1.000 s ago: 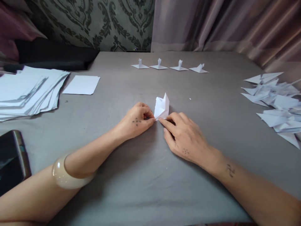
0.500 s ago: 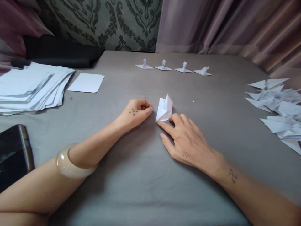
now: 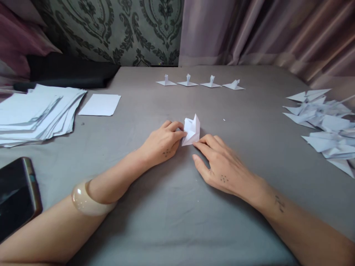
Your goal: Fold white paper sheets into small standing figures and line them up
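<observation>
A small piece of folded white paper stands in the middle of the grey cloth, with a raised flap at its right side. My left hand pinches its left edge between thumb and fingers. At the lower right corner, the index fingertip of my right hand touches the paper. The thumb of that hand is held apart, resting near the cloth. Beyond my hands, a row of several folded paper figures stands near the far side, each with a flat base and an upright part.
On the left lie a large stack of paper sheets and a smaller pile of square paper. A phone is beside my left forearm. Many folded paper pieces are heaped at the right. Behind the stack lies black cloth.
My left hand has moved to the folded paper and taken its left edge. The right index finger has shifted from the paper's near tip towards its lower right corner. The view has tilted slightly.
</observation>
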`<action>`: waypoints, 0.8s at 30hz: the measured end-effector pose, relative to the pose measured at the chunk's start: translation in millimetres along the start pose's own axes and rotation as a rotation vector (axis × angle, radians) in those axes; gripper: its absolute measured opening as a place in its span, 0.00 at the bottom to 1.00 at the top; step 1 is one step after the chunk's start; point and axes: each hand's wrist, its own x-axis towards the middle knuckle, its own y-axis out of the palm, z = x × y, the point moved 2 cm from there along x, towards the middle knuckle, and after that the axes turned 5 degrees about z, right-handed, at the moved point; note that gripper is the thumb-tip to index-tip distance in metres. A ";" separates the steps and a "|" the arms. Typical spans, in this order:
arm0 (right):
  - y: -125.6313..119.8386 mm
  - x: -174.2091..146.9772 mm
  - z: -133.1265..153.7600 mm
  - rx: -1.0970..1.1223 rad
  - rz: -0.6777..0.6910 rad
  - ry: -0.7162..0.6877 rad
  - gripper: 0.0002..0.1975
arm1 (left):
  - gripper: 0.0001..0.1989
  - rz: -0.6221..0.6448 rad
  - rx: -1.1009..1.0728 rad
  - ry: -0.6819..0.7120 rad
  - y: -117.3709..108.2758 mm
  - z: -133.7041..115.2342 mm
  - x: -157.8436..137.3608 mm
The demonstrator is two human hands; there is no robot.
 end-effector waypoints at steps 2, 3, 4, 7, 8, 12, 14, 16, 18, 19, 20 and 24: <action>-0.3 -0.8 -0.9 0.004 -0.010 0.031 0.15 | 0.17 -0.003 0.031 0.027 0.0 -0.2 0.0; -0.3 -1.3 -1.6 0.004 -0.019 0.046 0.15 | 0.17 -0.011 0.039 0.049 0.8 0.2 0.1; -0.3 -1.7 -2.6 0.003 -0.029 0.061 0.14 | 0.17 -0.021 0.042 0.076 1.9 0.8 0.4; 0.9 -2.1 -6.5 -0.001 -0.058 0.101 0.12 | 0.16 -0.065 0.029 0.131 7.1 3.9 1.6; 1.8 -1.7 -8.0 0.004 -0.075 0.118 0.10 | 0.16 -0.082 0.022 0.136 8.9 4.9 2.0; 7.2 2.5 -13.5 0.108 -0.236 0.245 0.14 | 0.15 -0.133 0.011 0.105 13.3 5.4 2.8; 10.8 6.7 -14.9 0.160 -0.314 0.280 0.21 | 0.16 -0.132 0.002 0.097 13.4 3.4 2.8; 13.6 12.0 -16.2 0.180 -0.370 0.282 0.19 | 0.17 -0.122 -0.007 0.102 12.9 1.2 2.8; 14.9 17.4 -19.8 0.207 -0.409 0.286 0.13 | 0.18 -0.124 0.000 0.110 12.6 0.0 2.6; 15.2 19.8 -22.8 0.243 -0.424 0.291 0.10 | 0.19 -0.133 0.011 0.113 12.7 -0.1 2.4; 15.2 21.9 -26.4 0.300 -0.436 0.295 0.09 | 0.20 -0.143 0.025 0.119 12.8 -0.1 2.2; 16.8 27.9 -42.8 0.627 -0.440 0.295 0.11 | 0.21 -0.222 0.133 0.167 11.5 -1.0 -0.1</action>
